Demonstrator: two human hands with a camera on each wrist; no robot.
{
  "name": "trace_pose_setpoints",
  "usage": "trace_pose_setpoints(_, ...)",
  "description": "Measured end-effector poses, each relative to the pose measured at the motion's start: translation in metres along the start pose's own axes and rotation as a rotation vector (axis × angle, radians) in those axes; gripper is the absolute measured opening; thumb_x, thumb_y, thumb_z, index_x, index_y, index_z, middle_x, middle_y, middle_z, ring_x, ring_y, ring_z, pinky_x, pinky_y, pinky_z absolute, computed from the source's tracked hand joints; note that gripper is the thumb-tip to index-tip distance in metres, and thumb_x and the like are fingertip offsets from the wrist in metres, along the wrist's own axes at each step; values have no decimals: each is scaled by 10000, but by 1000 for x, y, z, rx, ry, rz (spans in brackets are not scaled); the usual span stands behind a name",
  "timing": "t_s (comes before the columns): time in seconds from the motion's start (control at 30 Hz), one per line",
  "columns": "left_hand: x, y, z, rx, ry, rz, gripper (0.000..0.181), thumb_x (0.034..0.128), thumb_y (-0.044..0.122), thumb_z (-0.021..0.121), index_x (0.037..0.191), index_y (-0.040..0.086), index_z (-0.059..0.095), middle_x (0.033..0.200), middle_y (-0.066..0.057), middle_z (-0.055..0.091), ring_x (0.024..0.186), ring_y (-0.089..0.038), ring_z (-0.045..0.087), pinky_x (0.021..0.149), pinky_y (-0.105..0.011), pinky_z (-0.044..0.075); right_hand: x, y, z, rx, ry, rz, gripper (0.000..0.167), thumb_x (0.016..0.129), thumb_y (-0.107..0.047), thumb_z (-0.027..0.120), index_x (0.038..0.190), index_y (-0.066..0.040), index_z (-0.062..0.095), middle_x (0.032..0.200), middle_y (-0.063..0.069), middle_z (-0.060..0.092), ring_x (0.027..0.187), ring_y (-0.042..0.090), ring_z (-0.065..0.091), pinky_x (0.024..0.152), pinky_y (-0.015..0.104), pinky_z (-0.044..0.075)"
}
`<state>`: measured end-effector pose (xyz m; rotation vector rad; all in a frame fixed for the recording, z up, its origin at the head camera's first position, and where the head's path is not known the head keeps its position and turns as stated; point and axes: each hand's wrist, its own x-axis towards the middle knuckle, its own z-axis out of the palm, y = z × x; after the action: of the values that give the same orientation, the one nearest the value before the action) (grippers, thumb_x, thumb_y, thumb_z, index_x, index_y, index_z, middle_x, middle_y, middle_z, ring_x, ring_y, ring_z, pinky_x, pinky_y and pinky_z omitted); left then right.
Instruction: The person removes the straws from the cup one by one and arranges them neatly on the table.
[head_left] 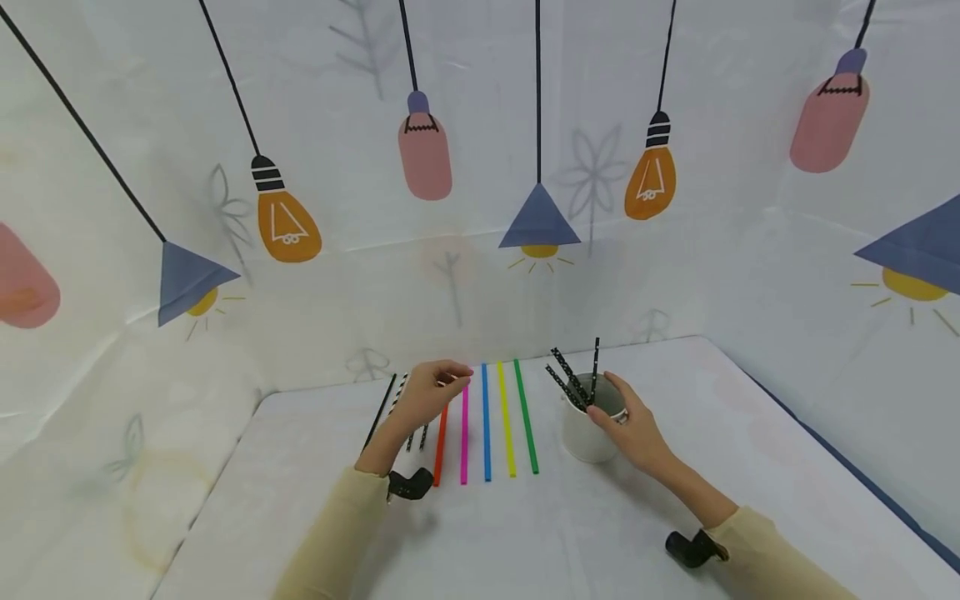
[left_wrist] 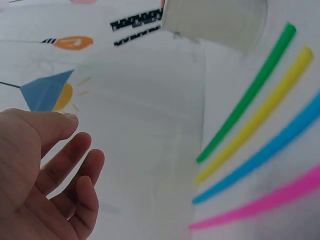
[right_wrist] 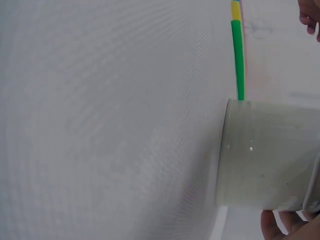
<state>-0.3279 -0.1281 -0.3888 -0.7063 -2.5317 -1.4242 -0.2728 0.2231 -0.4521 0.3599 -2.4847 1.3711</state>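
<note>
My left hand [head_left: 426,398] hangs over the left part of a row of straws, fingers loosely bent and holding nothing; the left wrist view shows the same empty hand [left_wrist: 47,175]. Beneath and beside it lie black-and-white straws, partly hidden by the hand, and a red straw [head_left: 441,446]. My right hand [head_left: 639,429] grips a white cup [head_left: 587,437] at its rim, thumb in front. Several black dotted straws [head_left: 572,383] lean in the cup. In the right wrist view, fingertips [right_wrist: 272,226] touch the cup's side [right_wrist: 270,155].
Pink [head_left: 464,433], blue [head_left: 486,425], yellow [head_left: 507,421] and green [head_left: 527,417] straws lie side by side between the hands on the white tabletop [head_left: 525,533]. A white sheet printed with lamps [head_left: 540,221] hangs behind and at the sides.
</note>
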Motion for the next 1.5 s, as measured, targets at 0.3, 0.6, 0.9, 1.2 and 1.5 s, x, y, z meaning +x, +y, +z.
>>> trace_pose_setpoints(0.3,9,15,54,-150,-38,-3,159,945,151,651,1073,88,722,1038,-31,691,821,-154,662,687,-301,533,-1,2,1,1,-6,24,717,961,-352,613,1533,-112,253,1509,227,319,1318,442,358,986,639,343)
trace_pose_setpoints(0.6,13,29,112,-415,42,-150,192,928,193,681,1078,84,729,1009,-18,708,852,-144,681,783,-304,528,1,1,0,-13,-2,19,720,962,-359,610,1532,-110,249,1525,218,294,1347,444,317,995,647,324)
trace_pose_setpoints(0.9,13,33,161,-554,198,-211,221,888,195,731,1045,41,742,987,-12,721,856,-143,672,768,-290,529,0,-1,0,1,9,13,710,960,-343,616,1522,-91,262,1484,224,355,1279,419,409,950,621,380)
trace_pose_setpoints(1.2,18,43,171,-535,285,-248,156,842,213,780,936,89,772,892,27,722,800,-106,620,647,-246,485,2,-2,-1,0,16,-8,705,958,-321,621,1516,-70,271,1475,235,365,1268,424,421,936,623,392)
trace_pose_setpoints(1.5,23,48,169,-520,305,-290,170,831,230,790,945,107,766,885,48,705,853,-104,623,689,-282,509,2,0,0,4,15,1,706,956,-328,625,1519,-89,272,1476,229,367,1270,419,424,939,614,396)
